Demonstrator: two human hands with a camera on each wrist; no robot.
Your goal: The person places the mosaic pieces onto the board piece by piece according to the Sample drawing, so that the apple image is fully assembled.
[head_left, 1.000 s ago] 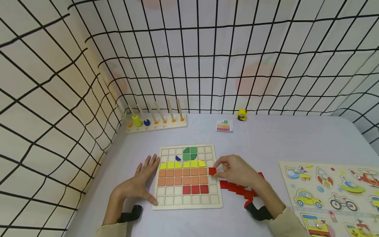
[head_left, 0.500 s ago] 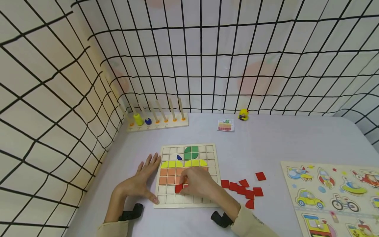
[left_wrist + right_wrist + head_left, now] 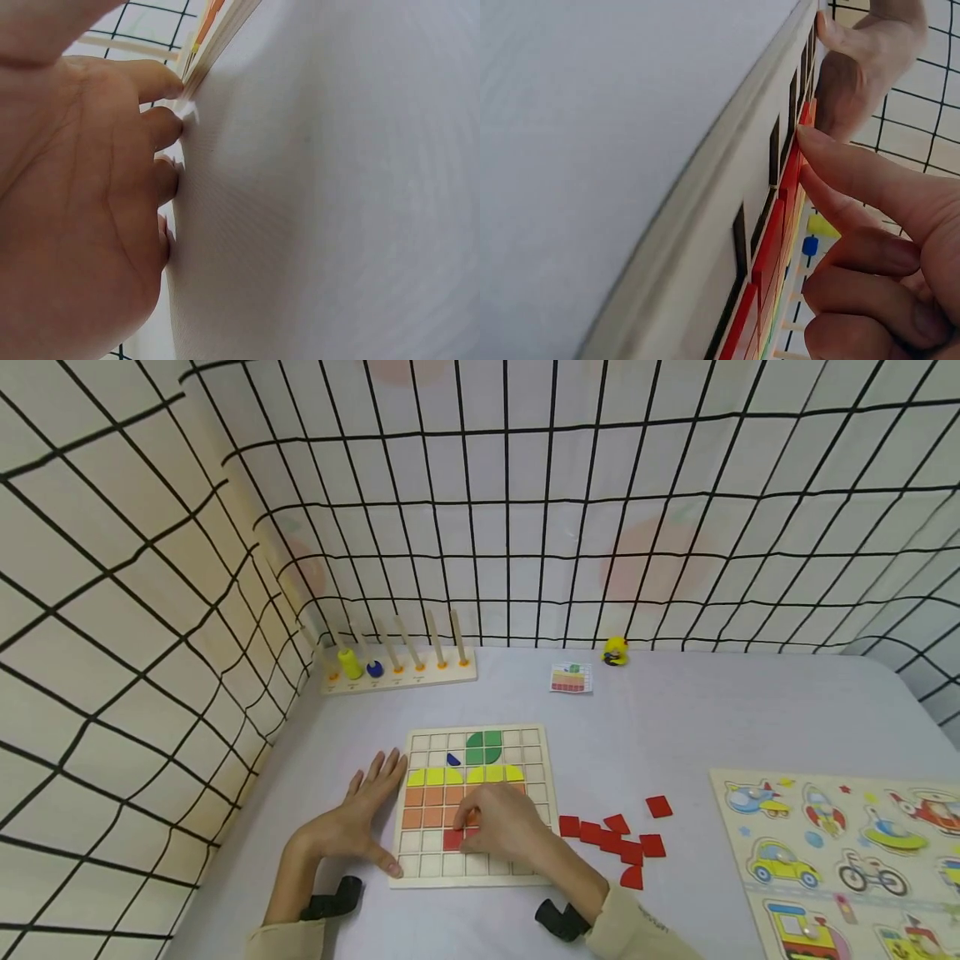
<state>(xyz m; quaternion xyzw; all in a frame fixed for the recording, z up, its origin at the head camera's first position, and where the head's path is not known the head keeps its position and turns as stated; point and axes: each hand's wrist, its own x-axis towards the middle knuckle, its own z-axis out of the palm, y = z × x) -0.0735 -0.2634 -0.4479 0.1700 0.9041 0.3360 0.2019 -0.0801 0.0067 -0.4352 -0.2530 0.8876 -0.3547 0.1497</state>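
Note:
A wooden grid board [image 3: 431, 866] lies on the table with green, yellow and orange tiles [image 3: 413, 817] in its cells. My right hand [image 3: 506, 818] reaches over it, thumb and index finger pinching a red square tile [image 3: 452, 839] at a cell below the orange rows. In the right wrist view, the thumb tip [image 3: 814, 135] rests at the red tile's edge, beside other red tiles [image 3: 769, 251] in the same row. With fingers spread, my left hand [image 3: 348, 827] rests along the board's left side, thumb at the lower left corner. A small blue piece [image 3: 453, 760] lies near the green tiles.
Several loose red tiles [image 3: 611, 842] are scattered right of the board. Behind stand a peg stand [image 3: 450, 675], a pattern card [image 3: 571, 678] and a yellow toy duck [image 3: 616, 651]. A vehicle puzzle [image 3: 795, 827] lies far right. Black netting [image 3: 506, 497] surrounds the table.
My right hand has carried the red tile leftward from the board's right side to the row of red tiles, then stayed there. The left hand keeps its place.

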